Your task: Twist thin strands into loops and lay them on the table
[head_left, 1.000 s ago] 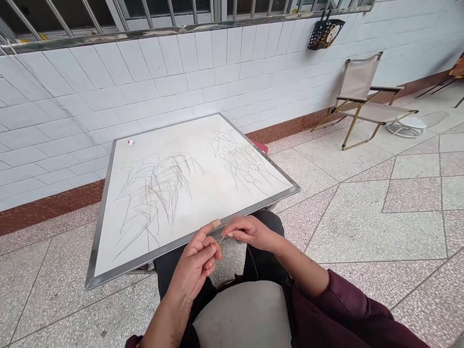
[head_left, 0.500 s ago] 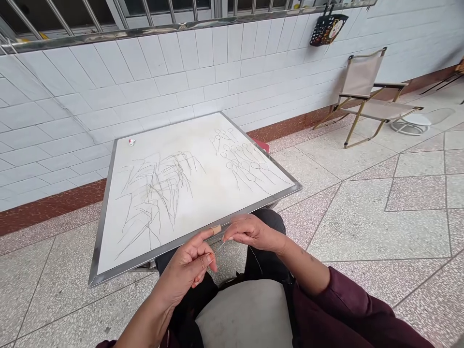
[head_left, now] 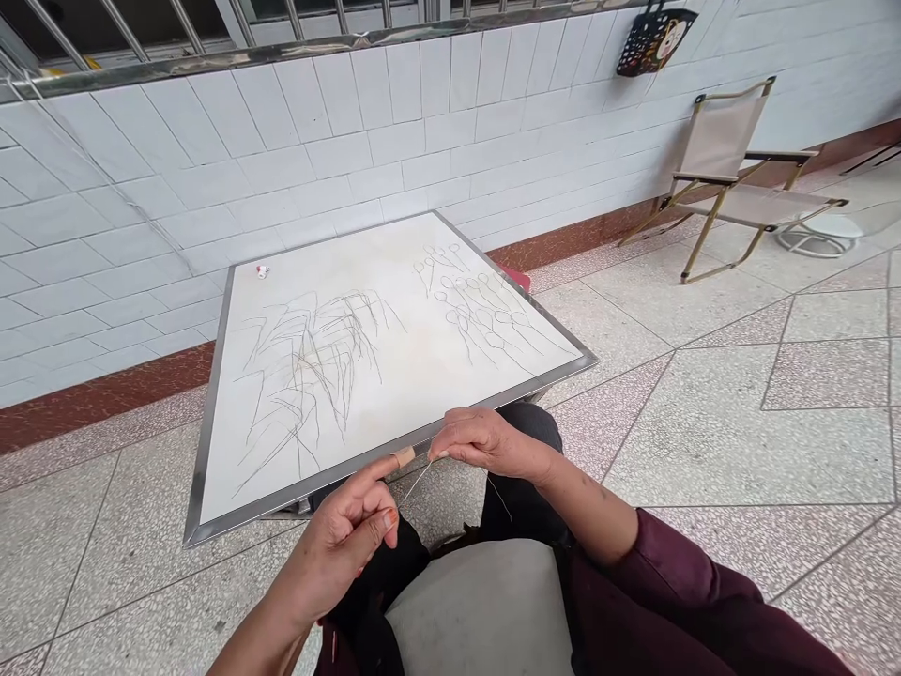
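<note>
A thin pale strand [head_left: 419, 479] runs between my two hands, over my lap at the table's near edge. My left hand [head_left: 356, 526] pinches one end between thumb and curled fingers; its index finger, with a tan wrap at the tip, points out. My right hand [head_left: 485, 441] is closed on the other part, and a loose tail of strand hangs below it. On the white table [head_left: 401, 404] many thin dark strands [head_left: 316, 366] lie in a tangled group at the left. Several looped strands [head_left: 485, 310] lie spread at the right.
A small red and white object [head_left: 263, 271] sits at the table's far left corner. The tiled wall [head_left: 282, 188] stands behind the table. A folding chair [head_left: 725, 150] and a round white stool [head_left: 823, 230] are at the right. A black basket [head_left: 654, 39] hangs on the wall.
My left hand has moved left and down, away from my right hand, and the strand between them is now straighter. The view has shifted slightly.
</note>
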Tool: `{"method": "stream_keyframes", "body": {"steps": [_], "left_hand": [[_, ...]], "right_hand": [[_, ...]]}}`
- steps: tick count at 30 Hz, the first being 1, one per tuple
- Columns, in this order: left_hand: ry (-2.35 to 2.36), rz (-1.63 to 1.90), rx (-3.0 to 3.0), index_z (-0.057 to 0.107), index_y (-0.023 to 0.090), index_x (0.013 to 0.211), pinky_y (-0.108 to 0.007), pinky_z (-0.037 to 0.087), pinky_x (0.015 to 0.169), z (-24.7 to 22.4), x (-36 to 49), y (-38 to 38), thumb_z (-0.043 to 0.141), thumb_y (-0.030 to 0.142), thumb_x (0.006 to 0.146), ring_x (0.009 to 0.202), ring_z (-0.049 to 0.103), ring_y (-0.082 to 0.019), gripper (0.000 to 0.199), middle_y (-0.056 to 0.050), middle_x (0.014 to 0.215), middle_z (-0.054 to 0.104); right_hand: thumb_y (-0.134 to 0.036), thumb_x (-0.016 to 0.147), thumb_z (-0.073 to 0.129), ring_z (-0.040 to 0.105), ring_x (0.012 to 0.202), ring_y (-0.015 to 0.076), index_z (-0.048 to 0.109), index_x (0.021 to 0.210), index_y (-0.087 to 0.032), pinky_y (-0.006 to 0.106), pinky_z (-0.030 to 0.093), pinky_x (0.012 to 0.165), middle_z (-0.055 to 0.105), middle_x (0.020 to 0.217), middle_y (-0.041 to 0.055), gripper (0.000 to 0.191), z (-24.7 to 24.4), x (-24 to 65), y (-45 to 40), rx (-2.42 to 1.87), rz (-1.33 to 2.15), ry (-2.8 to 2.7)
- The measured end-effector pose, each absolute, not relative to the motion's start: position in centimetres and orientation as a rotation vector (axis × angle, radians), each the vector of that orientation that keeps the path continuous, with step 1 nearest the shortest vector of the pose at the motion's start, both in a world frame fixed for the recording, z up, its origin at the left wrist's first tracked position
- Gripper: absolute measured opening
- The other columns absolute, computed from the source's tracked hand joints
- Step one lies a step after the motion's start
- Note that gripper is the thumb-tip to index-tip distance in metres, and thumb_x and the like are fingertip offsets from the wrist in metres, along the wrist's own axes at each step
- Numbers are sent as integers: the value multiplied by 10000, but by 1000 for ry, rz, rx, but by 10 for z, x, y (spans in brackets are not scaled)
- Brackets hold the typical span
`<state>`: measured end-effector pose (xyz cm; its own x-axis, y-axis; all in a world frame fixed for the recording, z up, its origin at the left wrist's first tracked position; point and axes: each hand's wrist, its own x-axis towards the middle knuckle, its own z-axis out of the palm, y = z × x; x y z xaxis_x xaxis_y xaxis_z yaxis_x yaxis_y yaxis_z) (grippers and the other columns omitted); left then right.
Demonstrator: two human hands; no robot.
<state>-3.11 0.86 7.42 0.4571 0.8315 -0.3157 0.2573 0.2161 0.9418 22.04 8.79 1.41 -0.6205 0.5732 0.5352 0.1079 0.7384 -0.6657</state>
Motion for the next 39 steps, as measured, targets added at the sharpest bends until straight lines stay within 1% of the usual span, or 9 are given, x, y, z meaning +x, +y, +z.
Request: {"method": "stream_keyframes", "body": {"steps": [6, 9, 12, 15, 19, 25, 31, 36, 39], "left_hand": [[1263, 695, 1253, 383, 246, 1478, -231, 347, 478, 75, -52, 16, 554, 476, 911, 497, 352, -95, 636, 44, 687, 551], [1351, 809, 1283, 441, 234, 1442, -274, 455, 656, 78, -42, 22, 551, 472, 918, 648, 515, -135, 586, 8, 771, 619], [1218, 779, 1295, 433, 240, 1452, -323, 476, 788, 79, -18, 28, 542, 475, 927, 794, 593, -169, 586, -33, 889, 674], [1073, 734, 1235, 405, 237, 1470, -294, 469, 671, 73, 0, 33, 556, 450, 926, 652, 546, -132, 604, -26, 850, 673], [1045, 694, 1192, 408, 227, 1471, -234, 332, 499, 65, 4, 36, 594, 410, 910, 493, 364, -70, 619, -17, 797, 665], [1068, 645, 1239, 386, 248, 1481, -224, 273, 448, 67, -2, 34, 595, 397, 907, 456, 330, -60, 628, 17, 737, 631], [1074, 594, 1272, 361, 230, 1488, -229, 307, 463, 69, -7, 29, 593, 417, 899, 460, 351, -65, 660, 37, 702, 593], [1059, 419, 1332, 323, 250, 1513, -324, 479, 690, 75, -23, 32, 560, 423, 918, 654, 565, -145, 663, 5, 775, 636], [1070, 433, 1381, 298, 264, 1524, -387, 471, 844, 79, -23, 35, 527, 449, 936, 838, 619, -192, 658, -30, 879, 681]], "right_hand": [[-319, 1010, 489, 663, 765, 132, 716, 945, -181, 247, 530, 708, 723, 835, 47, 274, 21, 231, 92, -694, 761, -1983], [-313, 1005, 496, 662, 742, 129, 718, 955, -189, 238, 530, 687, 720, 813, 38, 259, 23, 225, 89, -655, 791, -2000], [-324, 1010, 487, 653, 752, 133, 721, 975, -191, 239, 521, 698, 720, 789, 38, 271, 20, 214, 86, -606, 757, -2026], [-353, 1016, 472, 628, 731, 130, 723, 984, -187, 238, 504, 684, 724, 802, 42, 303, 16, 209, 86, -590, 721, -2060], [-377, 1021, 465, 610, 724, 125, 735, 981, -190, 230, 486, 684, 722, 788, 36, 331, 16, 213, 87, -567, 719, -2125], [-369, 1029, 458, 560, 695, 125, 733, 967, -180, 224, 460, 659, 707, 734, 23, 340, 17, 215, 87, -496, 651, -2161], [-367, 1031, 455, 579, 723, 129, 721, 973, -185, 233, 479, 690, 713, 758, 29, 328, 10, 214, 87, -465, 652, -2174], [-357, 1038, 437, 614, 787, 137, 718, 994, -186, 247, 493, 726, 746, 839, 42, 332, 10, 218, 86, -505, 670, -2210], [-355, 1037, 436, 629, 805, 136, 717, 999, -193, 249, 501, 743, 754, 865, 44, 326, 12, 217, 85, -523, 684, -2180]]}}
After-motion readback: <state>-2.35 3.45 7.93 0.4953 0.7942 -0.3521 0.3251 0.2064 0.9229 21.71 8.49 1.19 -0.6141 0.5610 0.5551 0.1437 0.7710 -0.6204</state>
